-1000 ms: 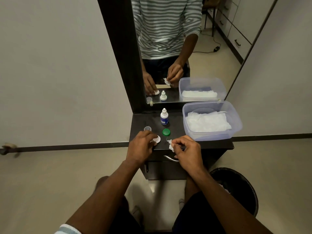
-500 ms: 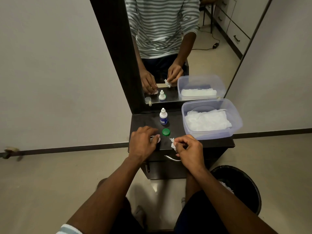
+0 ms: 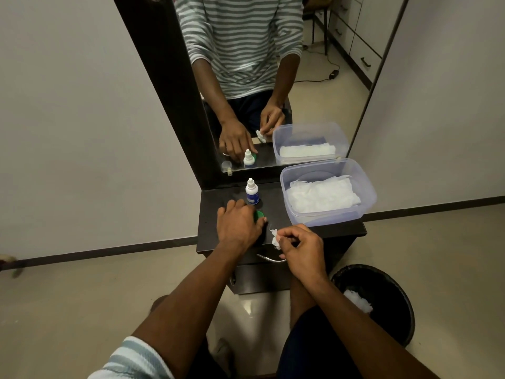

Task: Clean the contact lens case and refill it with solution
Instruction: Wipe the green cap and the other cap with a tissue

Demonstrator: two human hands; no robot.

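Observation:
My left hand (image 3: pixel 237 228) lies over the front of the dark cabinet top (image 3: pixel 213 198), its fingers and thumb curled round the green lens case cap (image 3: pixel 259 214), which peeks out at the fingertips. The rest of the lens case is hidden under that hand. My right hand (image 3: pixel 302 248) pinches a small crumpled white tissue (image 3: pixel 275 237) just right of the left thumb, at the cabinet's front edge. The white solution bottle (image 3: pixel 251 191) with a blue label stands upright just behind the left hand.
A clear plastic tub (image 3: pixel 366 187) holding white tissues fills the right side of the cabinet top. A mirror (image 3: pixel 314 86) rises behind it. A black bin (image 3: pixel 393 294) with used tissue stands on the floor at the lower right. A metal drawer handle (image 3: pixel 269 259) sits below the hands.
My left hand slid right and forward from the white cap to the green cap, covering the white cap and the clear cup. My right hand kept hold of the tissue.

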